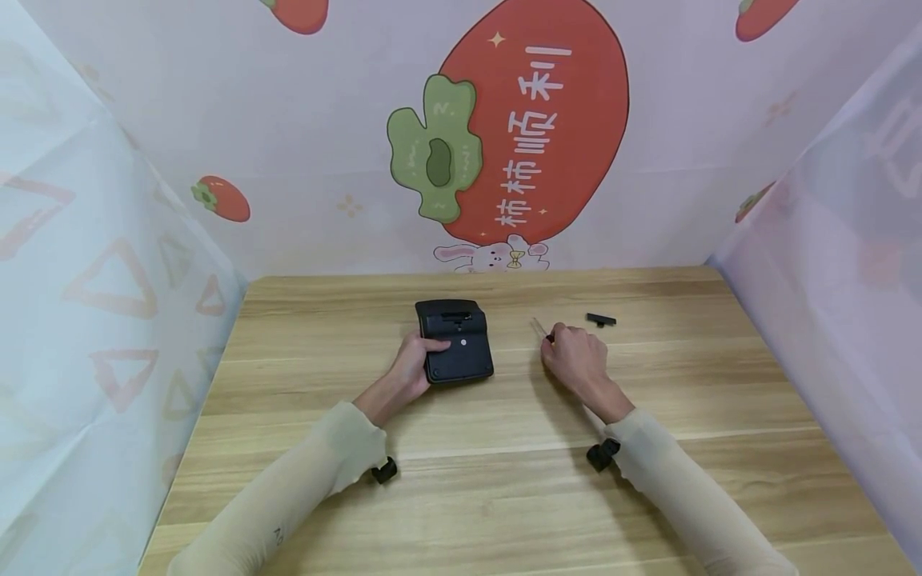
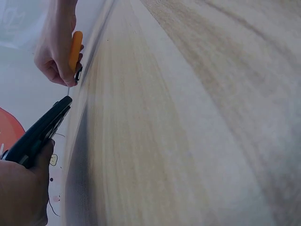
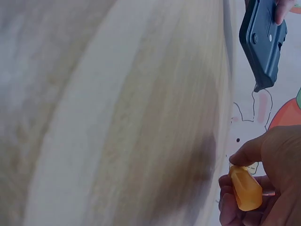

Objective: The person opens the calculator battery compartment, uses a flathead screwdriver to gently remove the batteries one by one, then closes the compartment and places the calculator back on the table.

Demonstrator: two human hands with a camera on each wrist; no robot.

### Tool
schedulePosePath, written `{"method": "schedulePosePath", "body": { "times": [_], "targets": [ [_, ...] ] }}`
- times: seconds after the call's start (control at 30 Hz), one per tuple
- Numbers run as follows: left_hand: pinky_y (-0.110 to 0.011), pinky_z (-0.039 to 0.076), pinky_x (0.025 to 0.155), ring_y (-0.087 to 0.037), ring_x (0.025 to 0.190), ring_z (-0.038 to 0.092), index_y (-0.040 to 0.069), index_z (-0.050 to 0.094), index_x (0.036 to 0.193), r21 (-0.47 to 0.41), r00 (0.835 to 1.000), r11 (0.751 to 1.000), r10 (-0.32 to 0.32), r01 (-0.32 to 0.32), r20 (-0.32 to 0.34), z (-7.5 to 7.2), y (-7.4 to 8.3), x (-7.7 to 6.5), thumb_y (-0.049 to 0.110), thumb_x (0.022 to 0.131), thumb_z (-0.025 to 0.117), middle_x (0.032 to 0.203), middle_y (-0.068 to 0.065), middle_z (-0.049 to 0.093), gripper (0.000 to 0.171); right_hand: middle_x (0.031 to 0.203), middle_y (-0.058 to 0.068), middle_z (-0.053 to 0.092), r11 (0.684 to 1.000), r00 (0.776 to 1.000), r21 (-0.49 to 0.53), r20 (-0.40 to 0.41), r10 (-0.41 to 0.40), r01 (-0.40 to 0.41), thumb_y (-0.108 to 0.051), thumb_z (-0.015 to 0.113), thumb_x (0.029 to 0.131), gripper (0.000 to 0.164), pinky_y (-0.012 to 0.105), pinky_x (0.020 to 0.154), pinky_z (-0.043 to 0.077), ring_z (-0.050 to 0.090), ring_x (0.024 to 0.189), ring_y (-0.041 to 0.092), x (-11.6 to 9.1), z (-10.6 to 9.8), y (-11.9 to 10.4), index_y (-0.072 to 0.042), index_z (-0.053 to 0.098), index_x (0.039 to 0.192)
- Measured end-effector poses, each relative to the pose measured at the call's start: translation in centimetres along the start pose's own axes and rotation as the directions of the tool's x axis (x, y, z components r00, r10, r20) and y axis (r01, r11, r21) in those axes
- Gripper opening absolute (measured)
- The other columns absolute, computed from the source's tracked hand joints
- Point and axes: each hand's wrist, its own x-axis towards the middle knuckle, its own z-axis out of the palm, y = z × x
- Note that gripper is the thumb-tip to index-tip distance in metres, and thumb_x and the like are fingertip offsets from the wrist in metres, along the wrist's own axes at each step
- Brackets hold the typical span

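My left hand point(image 1: 412, 364) grips a black calculator point(image 1: 461, 360) by its left edge, thumb across its back. The calculator's underside faces up, and a narrow battery slot point(image 1: 455, 317) shows open near its far end. In the left wrist view it is tilted above the table. To its right, my right hand point(image 1: 576, 358) holds a screwdriver with an orange handle point(image 3: 246, 190). The thin shaft point(image 1: 539, 328) points away and to the left, apart from the calculator in the head view. A small black battery cover point(image 1: 601, 320) lies on the table beyond the right hand.
The wood-grain table point(image 1: 497, 496) ends at a back wall point(image 1: 324, 160) printed with persimmons and a rabbit. White printed sheets point(image 1: 108, 280) hang along the left and right sides. Each wrist bears a black camera strap piece point(image 1: 603, 454).
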Motion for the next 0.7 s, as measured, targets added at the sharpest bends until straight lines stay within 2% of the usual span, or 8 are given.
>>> {"method": "schedulePosePath", "body": {
  "times": [0.37, 0.7],
  "targets": [
    [-0.052, 0.050, 0.113, -0.043, 0.144, 0.049, -0.003, 0.031, 0.159, 0.002, 1.000, 1.000, -0.002, 0.002, 0.021, 0.04, -0.23, 0.18, -0.012, 0.098, 0.045, 0.157, -0.030, 0.047, 0.063, 0.069, 0.010, 0.065, 0.999, 0.999, -0.009, 0.033, 0.032, -0.032, -0.018, 0.064, 0.098, 0.020, 0.030, 0.040, 0.034, 0.050, 0.051, 0.021, 0.03, 0.25, 0.63, 0.001, 0.073, 0.098],
    [-0.049, 0.053, 0.111, -0.042, 0.143, 0.050, -0.005, 0.037, 0.158, 0.006, 0.999, 1.000, -0.017, 0.016, 0.039, -0.04, -0.25, 0.26, -0.010, 0.099, 0.045, 0.155, -0.030, 0.049, 0.060, 0.086, 0.018, 0.075, 0.999, 0.999, 0.014, 0.038, 0.038, -0.039, -0.018, 0.066, 0.099, 0.021, 0.033, 0.040, 0.042, 0.056, 0.052, 0.022, -0.02, 0.38, 0.89, 0.002, 0.073, 0.104]
  ]
}}
